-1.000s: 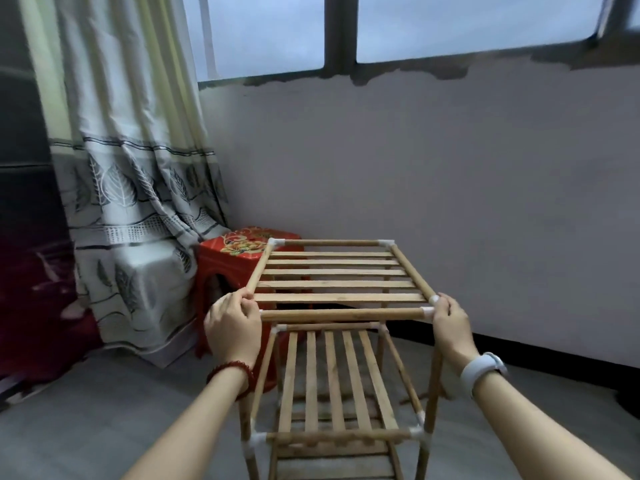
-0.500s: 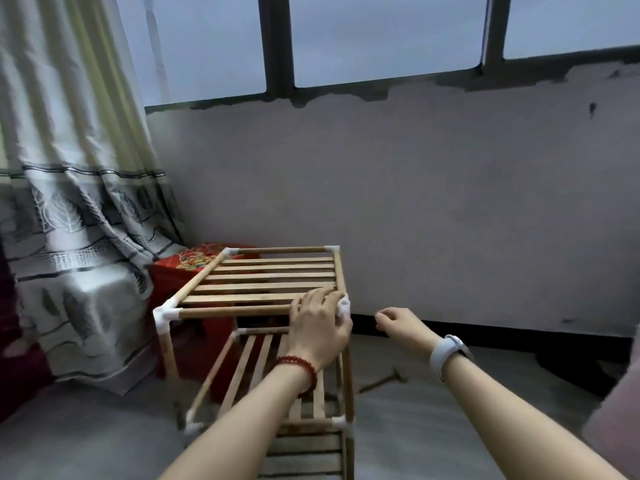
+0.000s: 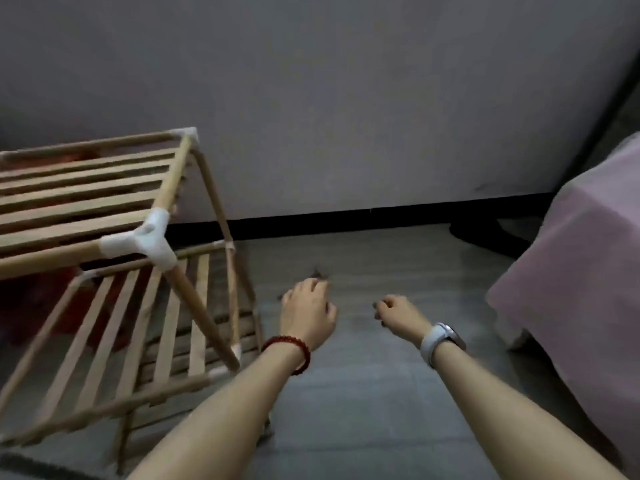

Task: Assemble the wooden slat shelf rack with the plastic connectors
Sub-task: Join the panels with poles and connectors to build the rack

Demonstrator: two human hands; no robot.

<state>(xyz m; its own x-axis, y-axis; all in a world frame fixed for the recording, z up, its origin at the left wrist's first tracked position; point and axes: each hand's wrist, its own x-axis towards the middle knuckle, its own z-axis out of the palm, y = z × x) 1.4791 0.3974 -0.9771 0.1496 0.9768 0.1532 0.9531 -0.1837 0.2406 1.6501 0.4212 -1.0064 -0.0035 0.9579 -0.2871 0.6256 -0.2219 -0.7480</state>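
The wooden slat shelf rack (image 3: 104, 216) stands on the floor at the left, with slatted tiers joined by white plastic connectors (image 3: 145, 240) at the corners. Neither hand touches it. My left hand (image 3: 306, 306), with a red bead bracelet on the wrist, is stretched low over the floor to the right of the rack, fingers pointing down beside a small dark object (image 3: 317, 273) that is too blurred to identify. My right hand (image 3: 398, 311), with a white watch on the wrist, hovers beside it, fingers loosely curled and holding nothing.
Grey floor (image 3: 381, 393) spreads under my arms. A grey wall with a black skirting (image 3: 346, 216) runs behind. A pink-covered bed or cloth (image 3: 571, 271) fills the right side. Something red (image 3: 69, 306) shows behind the rack's slats.
Both hands have left the rack's top rail and dropped toward the floor on its right. My view has swung right and down, so the rack now sits at the left.
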